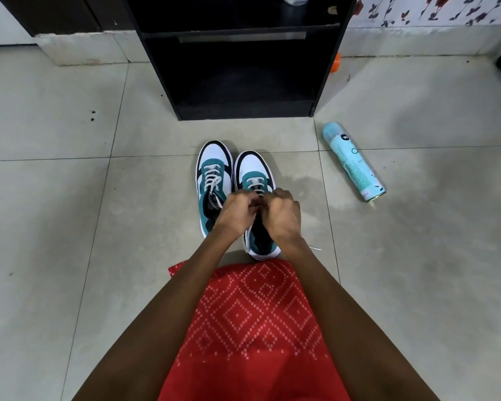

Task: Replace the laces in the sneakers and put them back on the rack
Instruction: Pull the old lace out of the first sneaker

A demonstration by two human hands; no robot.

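Two teal, white and black sneakers stand side by side on the tiled floor, toes pointing away from me. The left sneaker (pixel 211 180) carries a white lace through its eyelets. Over the tongue of the right sneaker (pixel 253 175), my left hand (pixel 235 212) and my right hand (pixel 282 217) meet, fingers pinched on its white lace (pixel 259 193). One loose lace end (pixel 315 248) pokes out on the floor by my right wrist. The black rack (pixel 237 68) stands just beyond the shoes, its lower shelf dark and open.
A light blue spray can (pixel 353 162) lies on its side on the floor to the right. An orange object (pixel 335 63) peeks out behind the rack's right side. My red patterned garment (pixel 252 328) covers my lap. A floral wall runs at the back right.
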